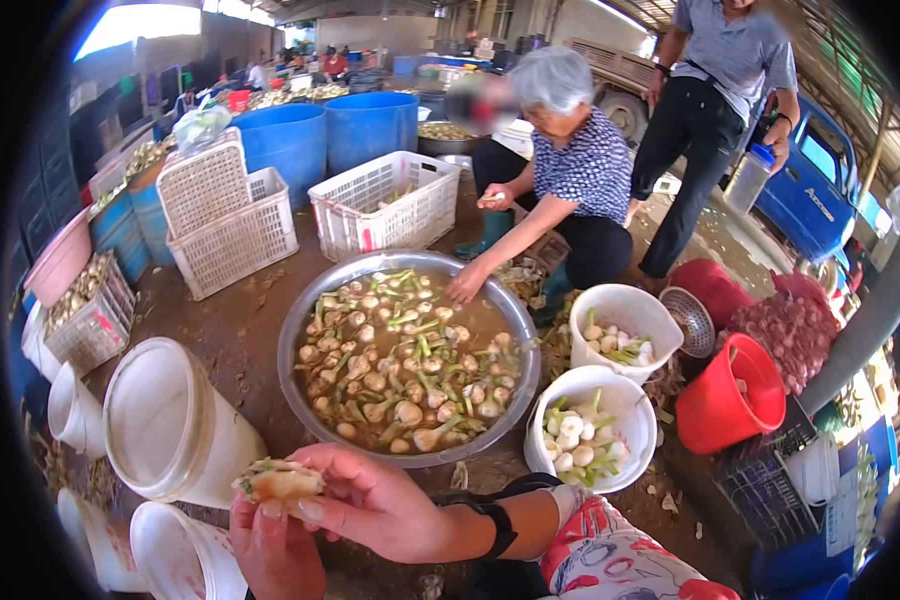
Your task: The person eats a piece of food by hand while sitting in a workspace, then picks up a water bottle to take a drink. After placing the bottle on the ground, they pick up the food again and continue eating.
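Observation:
In the lower left of the head view, I hold what looks like a garlic bulb (pixel 278 482) with brownish, ragged outer skin. My left hand (pixel 275 560) supports it from below, fingers closed around it. From the right, my right hand (pixel 380 502) pinches it with thumb and fingers. Just beyond my hands stands a wide metal basin (pixel 292 395) of murky water, full of floating garlic bulbs (pixel 375 382) with green stems. Right of the basin, a white bucket (pixel 638 425) contains cleaner, paler garlic bulbs (pixel 570 432).
Across the basin, a seated person (pixel 580 150) reaches one hand into the water. Another person (pixel 710 110) stands behind with a bottle (pixel 748 180). White buckets (pixel 175 425) crowd my left; a red bucket (pixel 720 410) stands right. White crates (pixel 385 210) and blue barrels (pixel 370 130) are behind.

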